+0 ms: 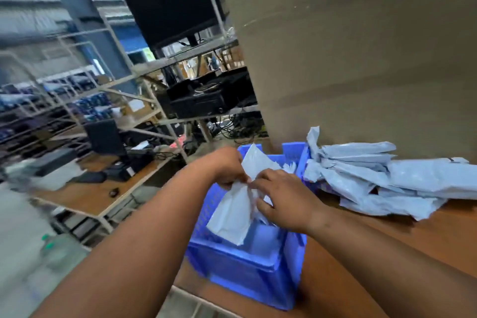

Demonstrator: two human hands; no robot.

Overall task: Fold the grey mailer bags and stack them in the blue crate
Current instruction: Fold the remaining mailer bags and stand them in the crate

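A blue crate (240, 273) stands on the brown table at its left edge. Above the crate both hands hold one grey mailer bag (232, 212), which hangs down into it. My left hand (228, 166) pinches the bag's upper part from the left. From the right, my right hand (284, 199) grips the bag with curled fingers. More grey bags lie inside the crate (265, 240), partly hidden. A loose pile of grey mailer bags (374, 178) lies on the table to the right of the crate.
A large cardboard wall (361, 59) rises behind the pile. The brown table (426, 237) stretches right and toward me. To the left, across a gap, stand metal shelving (144, 77), a monitor (173, 0), a printer (201, 100) and a desk (90, 188).
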